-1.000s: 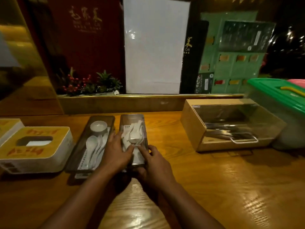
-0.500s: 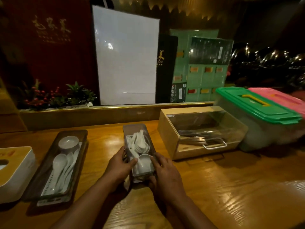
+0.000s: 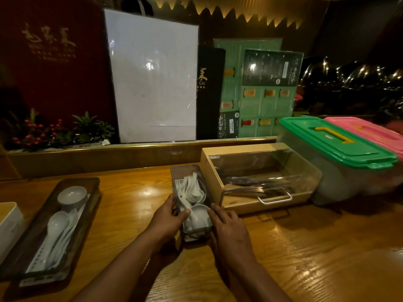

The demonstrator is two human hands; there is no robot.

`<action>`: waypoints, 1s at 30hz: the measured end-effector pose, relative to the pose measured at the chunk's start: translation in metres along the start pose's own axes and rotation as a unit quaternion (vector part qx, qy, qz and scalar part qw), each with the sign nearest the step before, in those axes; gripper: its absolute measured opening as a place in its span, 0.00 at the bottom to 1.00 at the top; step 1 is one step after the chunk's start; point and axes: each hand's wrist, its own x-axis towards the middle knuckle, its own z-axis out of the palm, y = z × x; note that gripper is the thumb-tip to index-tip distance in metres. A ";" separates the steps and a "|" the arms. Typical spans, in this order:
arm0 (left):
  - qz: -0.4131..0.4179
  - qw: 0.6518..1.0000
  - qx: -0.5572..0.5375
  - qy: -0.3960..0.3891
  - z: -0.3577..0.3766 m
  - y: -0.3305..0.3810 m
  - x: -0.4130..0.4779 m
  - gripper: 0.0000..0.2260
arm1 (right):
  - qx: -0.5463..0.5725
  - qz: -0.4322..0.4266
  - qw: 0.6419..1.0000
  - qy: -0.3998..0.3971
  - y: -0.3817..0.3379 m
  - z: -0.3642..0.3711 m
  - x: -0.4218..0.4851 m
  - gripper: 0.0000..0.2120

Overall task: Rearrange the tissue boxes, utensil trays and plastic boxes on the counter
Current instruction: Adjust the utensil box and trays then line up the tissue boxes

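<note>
At counter (image 3: 305, 247) centre, left hand (image 3: 166, 221) and right hand (image 3: 229, 232) grip the spoon tray (image 3: 195, 233) by its side walls, fingers curled. The tray sits just beside the cutlery box (image 3: 209, 171) at 2 o'clock. Second tray (image 3: 91, 199) (8 o'clock, well apart), tissue box (image 3: 8, 225) and plastic boxes (image 3: 335, 142) likely await placing.

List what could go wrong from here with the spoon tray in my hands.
1. The utensil tray is very close to the wooden cutlery box; a nudge to the right could knock it.
2. The left hand and right hand hold only its near end, so lifting could tip it.
3. The piled spoons could then slide out.
</note>
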 end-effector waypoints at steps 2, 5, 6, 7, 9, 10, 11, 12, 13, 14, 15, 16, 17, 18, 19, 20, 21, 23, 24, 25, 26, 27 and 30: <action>-0.007 1.000 -0.001 0.003 0.002 0.000 0.002 0.25 | -0.002 -0.001 1.000 0.001 0.003 0.001 0.001 0.35; -0.004 1.000 0.005 0.006 0.005 0.001 0.004 0.25 | -0.010 0.009 1.000 -0.003 0.007 0.003 0.002 0.36; -0.006 1.000 0.005 0.005 0.007 0.002 0.004 0.25 | -0.013 0.011 1.000 -0.007 0.008 0.004 0.002 0.37; -0.009 1.000 0.003 0.006 0.007 0.002 0.005 0.25 | -0.015 0.007 1.000 -0.010 0.010 0.005 0.002 0.37; -0.011 1.000 0.004 0.004 0.008 0.003 0.006 0.25 | -0.016 -0.002 1.000 -0.008 0.012 0.008 0.003 0.37; -0.011 1.000 0.004 0.003 0.008 0.003 0.007 0.25 | -0.015 -0.001 1.000 -0.007 0.012 0.008 0.004 0.37; -0.011 1.000 0.002 0.003 0.008 0.003 0.006 0.25 | -0.015 0.000 1.000 -0.007 0.013 0.009 0.004 0.38; -0.010 1.000 0.000 0.004 0.008 0.003 0.006 0.25 | -0.015 0.003 1.000 -0.012 0.012 0.009 0.004 0.38; -0.012 1.000 -0.005 0.004 0.009 0.003 0.007 0.25 | -0.014 0.005 1.000 -0.018 0.011 0.009 0.004 0.39; -0.013 1.000 -0.011 0.005 0.009 0.003 0.007 0.25 | -0.010 0.005 1.000 -0.024 0.010 0.009 0.004 0.38; -0.014 1.000 -0.013 0.006 0.009 0.004 0.006 0.25 | -0.005 -0.001 1.000 -0.024 0.009 0.008 0.005 0.38; -0.012 1.000 -0.014 0.005 0.009 0.004 0.006 0.25 | 0.006 -0.004 1.000 -0.030 0.009 0.007 0.005 0.36; -0.010 1.000 -0.014 0.003 0.009 0.005 0.005 0.25 | 0.015 0.000 0.999 -0.036 0.009 0.004 0.005 0.35; -0.011 1.000 -0.016 0.001 0.009 0.007 0.004 0.26 | 0.017 0.003 0.999 -0.037 0.007 0.000 0.004 0.35; -0.012 1.000 -0.015 0.000 0.008 0.009 0.002 0.27 | 0.014 0.004 0.999 -0.037 0.004 -0.005 0.003 0.35; -0.016 1.000 -0.012 0.003 0.005 0.011 0.000 0.29 | 0.013 0.007 0.999 -0.037 0.000 -0.008 0.002 0.35; -0.020 1.000 -0.004 0.010 0.001 0.013 -0.002 0.31 | 0.014 0.012 0.999 -0.038 -0.006 -0.012 0.001 0.35; -0.018 0.999 0.034 0.038 -0.013 0.015 -0.008 0.35 | 0.015 0.008 1.000 -0.020 -0.020 -0.016 -0.002 0.35; -0.006 0.997 0.064 0.052 -0.025 0.015 -0.013 0.35 | 0.019 -0.003 1.000 0.006 -0.030 -0.015 -0.001 0.33; 0.013 0.992 0.102 0.067 -0.040 0.014 -0.020 0.34 | 0.029 -0.016 0.999 0.042 -0.042 -0.012 0.000 0.30; 0.038 0.984 0.152 0.081 -0.059 0.015 -0.028 0.32 | 0.047 -0.029 0.996 0.077 -0.057 -0.010 0.001 0.28; 0.063 0.973 0.202 0.092 -0.079 0.015 -0.037 0.29 | 0.073 -0.042 0.992 0.095 -0.075 -0.007 0.002 0.26; 0.108 0.944 0.295 0.097 -0.145 0.014 -0.060 0.23 | 0.183 -0.093 0.977 0.063 -0.141 0.009 0.001 0.26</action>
